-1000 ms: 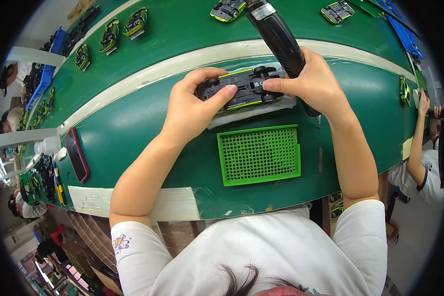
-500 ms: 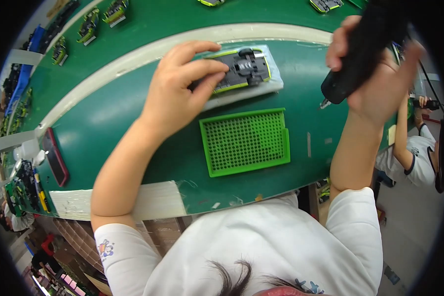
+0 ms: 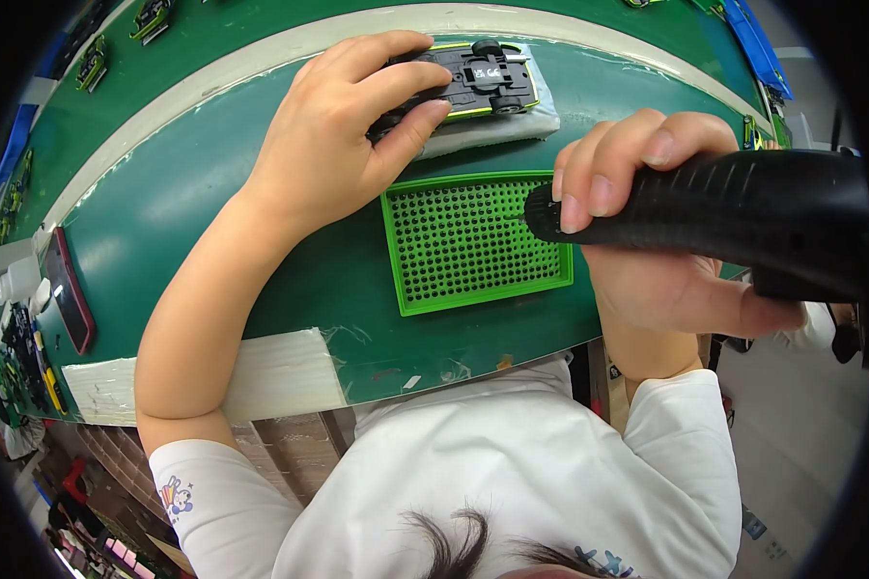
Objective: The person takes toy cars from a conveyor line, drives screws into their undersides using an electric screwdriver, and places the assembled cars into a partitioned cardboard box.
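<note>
A toy car [image 3: 468,89] lies upside down, its black underside and wheels showing and a yellow-green edge round it. It rests on a white wrapped pad [image 3: 543,121]. My left hand [image 3: 343,111] is closed over the car's left end, thumb and fingers gripping it and hiding that end. In my right hand [image 3: 661,289] is a black electric screwdriver [image 3: 743,207], fingers wrapped round its body. The screwdriver's front end hangs over the right side of a green tray [image 3: 393,253] with rows of small dark holes or pieces. Its bit is barely visible there.
A red-edged phone [image 3: 70,289] lies at the left of the green table [image 3: 203,125]. Beyond a curved white strip [image 3: 261,53] stand more toy cars [image 3: 92,64]. A white taped patch [image 3: 280,372] lines the near edge. Blue bins [image 3: 758,48] stand far right.
My right hand has swung the screwdriver left and nearer, from the bare table to above the tray. My left hand stays on the car. The whole view has shifted a little.
</note>
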`<state>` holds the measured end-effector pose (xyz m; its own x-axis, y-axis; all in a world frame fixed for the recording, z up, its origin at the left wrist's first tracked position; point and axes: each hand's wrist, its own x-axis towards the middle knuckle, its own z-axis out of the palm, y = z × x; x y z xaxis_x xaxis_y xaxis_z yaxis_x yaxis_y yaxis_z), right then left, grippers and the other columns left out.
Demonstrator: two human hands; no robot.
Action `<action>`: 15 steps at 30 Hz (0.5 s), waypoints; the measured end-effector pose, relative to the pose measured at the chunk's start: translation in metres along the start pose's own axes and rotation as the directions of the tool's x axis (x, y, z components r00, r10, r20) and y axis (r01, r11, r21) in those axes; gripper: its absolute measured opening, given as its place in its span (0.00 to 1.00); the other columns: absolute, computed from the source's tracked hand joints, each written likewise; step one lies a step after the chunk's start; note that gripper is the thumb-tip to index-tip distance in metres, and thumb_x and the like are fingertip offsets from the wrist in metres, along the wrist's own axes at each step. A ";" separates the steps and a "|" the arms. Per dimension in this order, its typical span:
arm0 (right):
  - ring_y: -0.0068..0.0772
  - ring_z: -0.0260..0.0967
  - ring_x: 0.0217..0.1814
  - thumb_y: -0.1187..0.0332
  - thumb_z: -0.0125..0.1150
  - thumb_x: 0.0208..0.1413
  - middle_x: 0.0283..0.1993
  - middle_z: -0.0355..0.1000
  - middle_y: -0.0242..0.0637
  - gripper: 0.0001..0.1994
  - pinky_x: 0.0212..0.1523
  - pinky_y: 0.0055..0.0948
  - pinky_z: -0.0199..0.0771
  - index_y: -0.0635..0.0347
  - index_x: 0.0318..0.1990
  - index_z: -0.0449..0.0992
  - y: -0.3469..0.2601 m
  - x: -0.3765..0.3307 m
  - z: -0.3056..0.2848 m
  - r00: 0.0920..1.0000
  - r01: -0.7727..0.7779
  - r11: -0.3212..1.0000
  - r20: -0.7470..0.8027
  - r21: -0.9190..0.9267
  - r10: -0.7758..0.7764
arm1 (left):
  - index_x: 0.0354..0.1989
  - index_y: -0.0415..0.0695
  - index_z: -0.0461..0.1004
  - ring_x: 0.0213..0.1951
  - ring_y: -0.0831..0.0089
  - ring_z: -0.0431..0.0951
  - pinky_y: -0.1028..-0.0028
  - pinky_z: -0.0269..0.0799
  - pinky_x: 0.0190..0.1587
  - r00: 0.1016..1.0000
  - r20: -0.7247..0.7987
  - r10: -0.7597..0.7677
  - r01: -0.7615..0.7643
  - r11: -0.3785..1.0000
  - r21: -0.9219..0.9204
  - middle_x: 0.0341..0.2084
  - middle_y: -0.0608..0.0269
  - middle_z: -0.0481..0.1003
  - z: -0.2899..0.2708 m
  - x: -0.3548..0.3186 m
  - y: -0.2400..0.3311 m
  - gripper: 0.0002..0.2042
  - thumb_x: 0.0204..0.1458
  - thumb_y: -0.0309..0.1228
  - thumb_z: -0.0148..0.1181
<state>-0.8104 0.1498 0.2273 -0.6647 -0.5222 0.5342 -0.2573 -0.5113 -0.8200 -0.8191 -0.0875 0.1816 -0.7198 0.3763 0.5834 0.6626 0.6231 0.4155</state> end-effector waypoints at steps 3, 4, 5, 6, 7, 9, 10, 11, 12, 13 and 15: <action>0.31 0.69 0.29 0.16 0.49 0.30 0.34 0.69 0.39 0.54 0.31 0.29 0.67 0.61 0.49 0.64 0.006 -0.001 0.001 1.000 0.000 1.000 -0.020 -0.003 0.000 | 0.42 0.43 0.78 0.49 0.59 0.75 0.67 0.72 0.49 1.000 -0.008 0.005 -0.005 1.000 0.005 0.49 0.56 0.74 0.000 -0.002 -0.002 0.11 0.50 0.26 0.63; 0.31 0.68 0.29 0.16 0.49 0.30 0.35 0.69 0.39 0.54 0.31 0.29 0.67 0.61 0.49 0.65 0.007 0.000 0.001 1.000 0.005 1.000 -0.001 -0.018 -0.005 | 0.43 0.43 0.78 0.49 0.59 0.75 0.68 0.72 0.49 1.000 -0.010 0.013 -0.013 1.000 0.009 0.49 0.56 0.74 0.000 -0.002 -0.002 0.11 0.50 0.27 0.63; 0.31 0.68 0.29 0.16 0.49 0.30 0.35 0.69 0.39 0.54 0.31 0.29 0.67 0.61 0.49 0.65 0.008 0.000 0.000 1.000 0.010 0.999 0.018 -0.032 -0.009 | 0.43 0.43 0.78 0.49 0.59 0.75 0.68 0.72 0.49 1.000 -0.011 0.012 -0.012 1.000 0.008 0.49 0.56 0.74 0.000 -0.002 -0.003 0.11 0.50 0.27 0.63; 0.31 0.68 0.29 0.16 0.49 0.30 0.35 0.69 0.39 0.54 0.31 0.29 0.67 0.61 0.49 0.65 0.008 0.000 0.001 1.000 0.008 0.999 0.019 -0.033 -0.007 | 0.43 0.43 0.78 0.49 0.59 0.75 0.68 0.72 0.49 1.000 -0.009 0.014 -0.014 1.000 0.009 0.49 0.56 0.74 0.000 -0.002 -0.003 0.11 0.50 0.27 0.63; 0.31 0.68 0.28 0.16 0.48 0.30 0.34 0.69 0.40 0.54 0.31 0.29 0.67 0.61 0.49 0.65 0.008 -0.001 0.002 1.000 0.003 0.999 0.006 -0.047 -0.003 | 0.43 0.43 0.78 0.49 0.58 0.75 0.68 0.72 0.49 1.000 -0.008 0.015 -0.015 1.000 0.010 0.49 0.56 0.74 0.000 -0.002 -0.003 0.11 0.50 0.27 0.63; 0.31 0.68 0.28 0.16 0.48 0.31 0.34 0.69 0.40 0.53 0.31 0.29 0.67 0.61 0.49 0.65 0.008 -0.001 0.003 1.000 -0.004 0.998 -0.007 -0.062 0.003 | 0.43 0.43 0.78 0.49 0.58 0.75 0.68 0.72 0.49 1.000 -0.012 0.016 -0.016 1.000 0.006 0.49 0.56 0.74 0.000 -0.003 -0.003 0.11 0.50 0.27 0.63; 0.31 0.68 0.28 0.16 0.48 0.31 0.34 0.69 0.40 0.53 0.32 0.29 0.68 0.61 0.49 0.64 0.009 -0.001 0.003 1.000 0.003 0.999 -0.004 -0.052 -0.004 | 0.43 0.43 0.78 0.49 0.58 0.75 0.68 0.72 0.49 1.000 -0.015 0.018 -0.018 1.000 0.004 0.49 0.56 0.74 0.001 -0.003 -0.003 0.11 0.50 0.27 0.63; 0.31 0.68 0.28 0.16 0.48 0.31 0.34 0.69 0.40 0.53 0.32 0.29 0.68 0.61 0.49 0.64 0.010 -0.001 0.003 1.000 0.010 0.999 -0.002 -0.043 -0.010 | 0.43 0.43 0.78 0.49 0.58 0.75 0.68 0.72 0.49 1.000 -0.015 0.017 -0.017 1.000 0.003 0.49 0.56 0.74 0.001 -0.003 -0.003 0.11 0.50 0.27 0.63; 0.31 0.68 0.28 0.16 0.48 0.31 0.34 0.69 0.40 0.53 0.32 0.29 0.68 0.61 0.49 0.64 0.013 -0.001 0.003 1.000 0.010 0.999 -0.001 -0.044 -0.010 | 0.43 0.43 0.78 0.49 0.59 0.75 0.68 0.72 0.49 1.000 -0.015 0.015 -0.015 1.000 0.002 0.49 0.56 0.74 0.001 -0.003 -0.003 0.11 0.50 0.27 0.63; 0.31 0.68 0.28 0.16 0.47 0.31 0.33 0.69 0.40 0.53 0.31 0.29 0.68 0.61 0.49 0.64 0.015 0.001 0.003 0.999 0.036 0.999 0.020 -0.027 -0.036 | 0.43 0.43 0.78 0.49 0.59 0.75 0.68 0.72 0.49 1.000 -0.014 0.012 -0.012 1.000 0.002 0.49 0.56 0.74 0.000 -0.003 -0.003 0.11 0.50 0.27 0.63; 0.31 0.68 0.28 0.15 0.47 0.31 0.33 0.69 0.40 0.54 0.31 0.29 0.68 0.61 0.49 0.64 0.015 0.001 0.002 0.997 0.063 0.998 0.043 -0.012 -0.062 | 0.43 0.43 0.78 0.49 0.59 0.75 0.68 0.72 0.49 1.000 -0.020 0.019 -0.019 1.000 0.001 0.49 0.56 0.74 0.001 -0.002 -0.003 0.11 0.50 0.27 0.63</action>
<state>-0.8134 0.1402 0.2162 -0.6171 -0.5181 0.5922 -0.3069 -0.5345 -0.7874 -0.8193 -0.0892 0.1784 -0.7030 0.3745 0.6046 0.6758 0.6165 0.4040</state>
